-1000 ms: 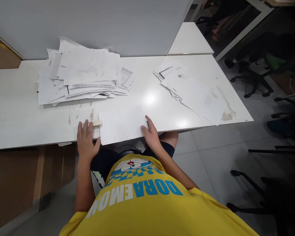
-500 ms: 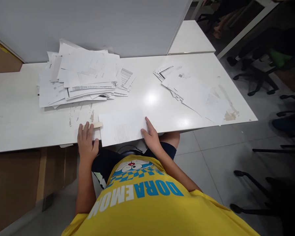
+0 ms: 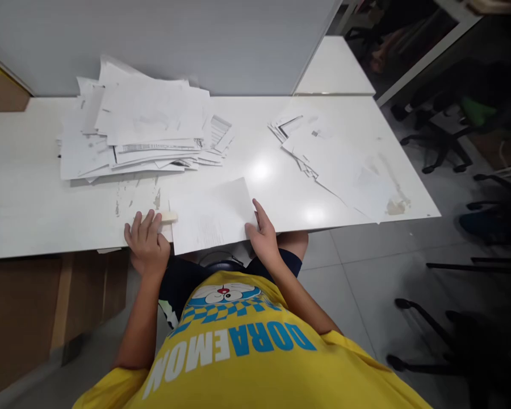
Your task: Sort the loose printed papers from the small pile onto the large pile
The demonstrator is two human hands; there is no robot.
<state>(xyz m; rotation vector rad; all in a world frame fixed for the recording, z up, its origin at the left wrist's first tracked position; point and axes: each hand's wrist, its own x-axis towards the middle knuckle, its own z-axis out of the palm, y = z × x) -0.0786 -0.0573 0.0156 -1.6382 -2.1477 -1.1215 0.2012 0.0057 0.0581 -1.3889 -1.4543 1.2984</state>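
Note:
A sheet of white paper point(image 3: 208, 218) with faint print lies at the desk's front edge, its far right corner raised. My right hand point(image 3: 263, 234) has this sheet's right edge between thumb and fingers. Over at the sheet's left side, the fingers of my left hand point(image 3: 148, 241) curl over a pale flat strip point(image 3: 169, 216), whose end sticks out toward the paper. The strip's other end is mostly hidden under my fingers, so its kind cannot be made out.
A tall, uneven pile of printed papers point(image 3: 149, 119) stands at the back left of the white desk point(image 3: 21, 187). Looser papers point(image 3: 332, 153) fan out on the right. A grey partition point(image 3: 174, 40) closes off the back. Black wheeled chairs point(image 3: 440, 150) stand on the tiled floor.
The sheet's far right corner has lifted and shows more clearly. My left hand has shifted slightly left, its fingers more curled. The right hand keeps nearly the same place.

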